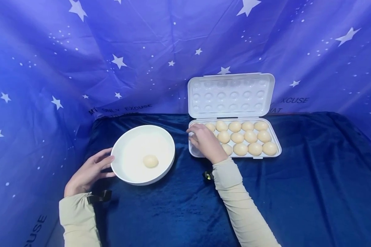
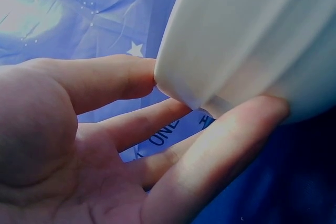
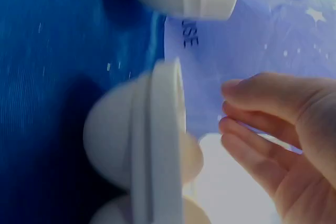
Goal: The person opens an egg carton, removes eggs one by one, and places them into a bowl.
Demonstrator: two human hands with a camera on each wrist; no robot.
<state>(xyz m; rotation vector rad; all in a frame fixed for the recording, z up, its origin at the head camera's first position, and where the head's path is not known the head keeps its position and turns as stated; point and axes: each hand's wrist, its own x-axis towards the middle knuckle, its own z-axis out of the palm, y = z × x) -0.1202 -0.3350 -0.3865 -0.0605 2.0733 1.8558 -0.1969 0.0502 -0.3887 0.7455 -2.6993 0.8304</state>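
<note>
Left hand [image 1: 88, 173] grips bowl [image 1: 128, 147] edge; right hand [image 1: 206, 140] empty, loosely bent over carton [image 1: 232, 111]. Eggs [image 1: 250, 136] likely fragile, smooth: pinch sides gently.

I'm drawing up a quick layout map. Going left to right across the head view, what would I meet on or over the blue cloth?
Left hand → white bowl with one egg inside → open egg carton, the right hand over its left end.
</note>
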